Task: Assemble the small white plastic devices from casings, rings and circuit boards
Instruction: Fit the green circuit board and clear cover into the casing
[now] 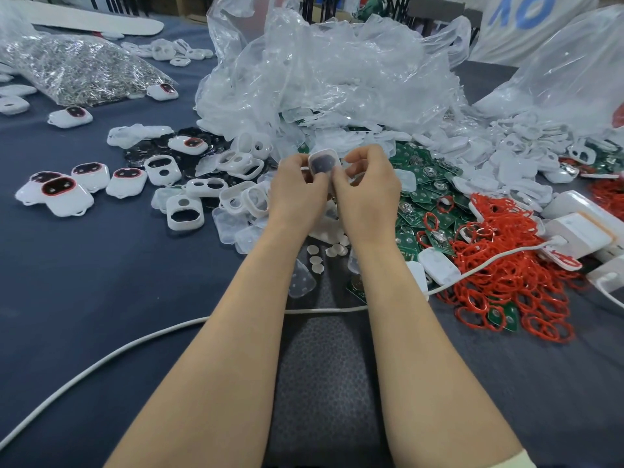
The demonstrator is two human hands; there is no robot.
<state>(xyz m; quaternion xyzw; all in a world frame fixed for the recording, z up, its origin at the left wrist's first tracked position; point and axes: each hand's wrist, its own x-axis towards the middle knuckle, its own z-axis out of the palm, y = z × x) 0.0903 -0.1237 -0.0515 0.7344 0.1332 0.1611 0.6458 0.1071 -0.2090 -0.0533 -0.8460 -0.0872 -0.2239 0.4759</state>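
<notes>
A casing (322,163) is pinched between left hand (297,192) and right hand (368,194); few devices (64,194) (leftward) are finished, many rings (499,265) unused.

Near-left blue tablecloth (84,282) lay bare, passable, only white cable (101,363) crossing. Right side blocked: red rings (506,275), green circuit boards (425,194). Ahead, crumpled plastic bags (337,72). Left-centre, scattered white casings (189,197).

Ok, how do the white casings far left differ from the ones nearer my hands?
The far-left casings have red-rimmed dark inserts filling their windows and lie in a loose row. The nearer casings have open, unfilled windows and lie jumbled together. Both are white, rounded-square shells.
</notes>
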